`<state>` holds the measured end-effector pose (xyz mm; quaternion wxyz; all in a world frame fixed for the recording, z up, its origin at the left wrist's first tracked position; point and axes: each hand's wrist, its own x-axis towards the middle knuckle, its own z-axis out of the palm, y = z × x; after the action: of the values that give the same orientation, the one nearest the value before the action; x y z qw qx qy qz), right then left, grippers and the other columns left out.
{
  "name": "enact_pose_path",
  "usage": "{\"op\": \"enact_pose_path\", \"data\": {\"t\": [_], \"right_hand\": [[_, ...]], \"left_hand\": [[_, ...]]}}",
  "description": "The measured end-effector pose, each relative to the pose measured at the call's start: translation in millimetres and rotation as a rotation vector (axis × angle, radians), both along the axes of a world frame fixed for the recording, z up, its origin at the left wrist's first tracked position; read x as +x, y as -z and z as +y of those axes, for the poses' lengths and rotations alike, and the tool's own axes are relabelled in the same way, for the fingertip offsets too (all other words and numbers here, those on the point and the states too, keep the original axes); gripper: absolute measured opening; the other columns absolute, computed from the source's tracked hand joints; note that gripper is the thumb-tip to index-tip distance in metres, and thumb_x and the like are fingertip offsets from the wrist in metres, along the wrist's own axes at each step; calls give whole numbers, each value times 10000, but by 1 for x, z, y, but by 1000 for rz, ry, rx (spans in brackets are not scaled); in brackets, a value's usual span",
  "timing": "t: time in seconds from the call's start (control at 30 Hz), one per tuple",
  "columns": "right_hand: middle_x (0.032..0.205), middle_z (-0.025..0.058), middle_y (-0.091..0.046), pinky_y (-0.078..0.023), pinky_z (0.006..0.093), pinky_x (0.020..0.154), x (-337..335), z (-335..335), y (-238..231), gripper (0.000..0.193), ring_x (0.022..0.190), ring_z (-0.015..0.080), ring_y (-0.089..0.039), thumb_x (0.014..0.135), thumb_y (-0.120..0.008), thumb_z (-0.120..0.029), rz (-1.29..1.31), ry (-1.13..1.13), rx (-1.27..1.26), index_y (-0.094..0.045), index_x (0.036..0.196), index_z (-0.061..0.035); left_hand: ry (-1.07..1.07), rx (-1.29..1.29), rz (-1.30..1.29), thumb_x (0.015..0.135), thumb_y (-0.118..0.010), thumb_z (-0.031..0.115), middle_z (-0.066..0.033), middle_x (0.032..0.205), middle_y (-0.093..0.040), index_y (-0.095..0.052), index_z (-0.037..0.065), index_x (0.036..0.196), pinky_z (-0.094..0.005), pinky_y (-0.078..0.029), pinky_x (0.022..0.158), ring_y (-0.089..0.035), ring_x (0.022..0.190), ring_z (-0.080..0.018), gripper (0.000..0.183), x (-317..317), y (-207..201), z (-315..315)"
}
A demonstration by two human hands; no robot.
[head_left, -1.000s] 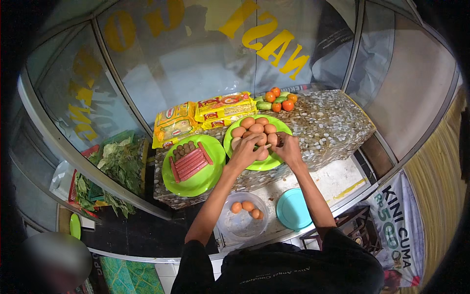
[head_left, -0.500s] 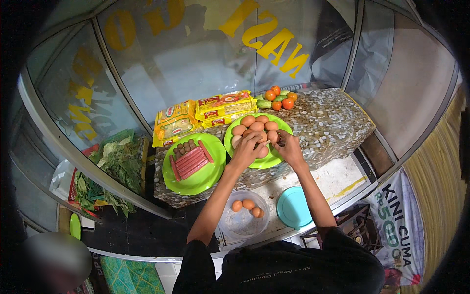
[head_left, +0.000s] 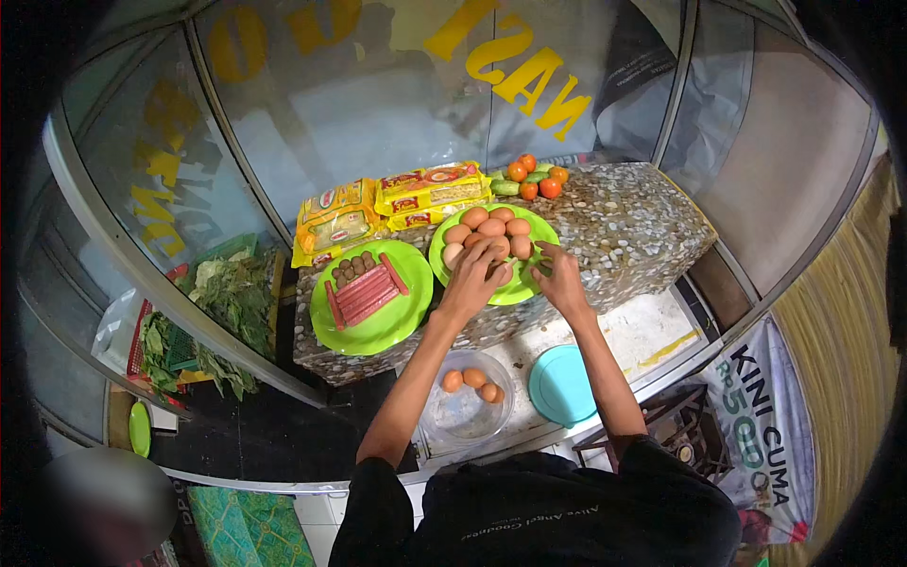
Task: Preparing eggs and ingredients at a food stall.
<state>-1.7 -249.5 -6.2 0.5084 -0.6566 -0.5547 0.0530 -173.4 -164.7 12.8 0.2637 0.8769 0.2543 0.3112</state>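
Brown eggs [head_left: 491, 227] are heaped on a bright green plate [head_left: 543, 222] on the pebbled stone ledge. My left hand [head_left: 472, 279] reaches over the near side of the heap, its fingers curled round an egg that they largely cover. At the plate's right rim is my right hand [head_left: 564, 281], fingers apart with nothing visible in them. To the left, a second green plate [head_left: 378, 335] carries pink sausages [head_left: 367, 293] and small brown meatballs [head_left: 354, 268]. Below my forearms, a clear plastic tub [head_left: 463, 416] contains several more eggs [head_left: 489, 391]. Its contents lie apart from both hands.
Yellow noodle packs [head_left: 430, 194] lie behind the plates. Tomatoes [head_left: 550, 188] and cucumbers [head_left: 505, 187] sit farther right on the stone ledge [head_left: 642, 222]. A turquoise lid [head_left: 564, 386] rests near my right forearm. Leafy greens [head_left: 231, 307] fill baskets at left; glass panels enclose the back.
My right hand has drawn back from the eggs to the plate's rim, its fingers spreading. My left hand stays over the heap. The whole view has shifted slightly.
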Motion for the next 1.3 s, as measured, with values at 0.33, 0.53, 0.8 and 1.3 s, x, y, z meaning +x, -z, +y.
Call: {"op": "enact_pose_path", "data": {"t": [0.33, 0.53, 0.8, 1.3], "right_hand": [[1093, 179, -603, -547, 344, 773, -53, -47, -13, 314, 964, 271, -616, 772, -675, -58, -71, -26, -49, -598, 1064, 32], [1062, 150, -619, -553, 323, 753, -98, -77, -5, 301, 917, 222, -634, 773, -671, -44, 192, -210, -233, -608, 1059, 26], [925, 226, -639, -528, 347, 709, -125, -85, 67, 391, 840, 285, -652, 698, -635, 35, -26, -471, -500, -584, 1085, 55], [824, 204, -603, -448, 461, 780, -141, -71, 166, 150, 827, 353, -566, 782, -561, -147, -618, -263, -687, -584, 792, 0]], "left_hand": [[-95, -25, -286, 860, -577, 112, -182, 1191, -542, -589, -3, 1072, -389, -400, 949, -509, 1122, -340, 242, -39, 0, -50], [-190, -30, -407, 822, -584, 33, -145, 942, -603, -595, -28, 966, -340, -488, 727, -610, 818, -287, 157, -92, 28, -86], [-74, -553, -157, 846, -618, 114, -153, 904, -635, -612, -24, 990, -326, -501, 661, -638, 758, -248, 200, -125, 113, -100], [236, -613, 401, 660, -730, 154, -239, 958, -627, -574, -82, 966, -379, -460, 795, -602, 939, -328, 416, -107, 215, -88]]}}
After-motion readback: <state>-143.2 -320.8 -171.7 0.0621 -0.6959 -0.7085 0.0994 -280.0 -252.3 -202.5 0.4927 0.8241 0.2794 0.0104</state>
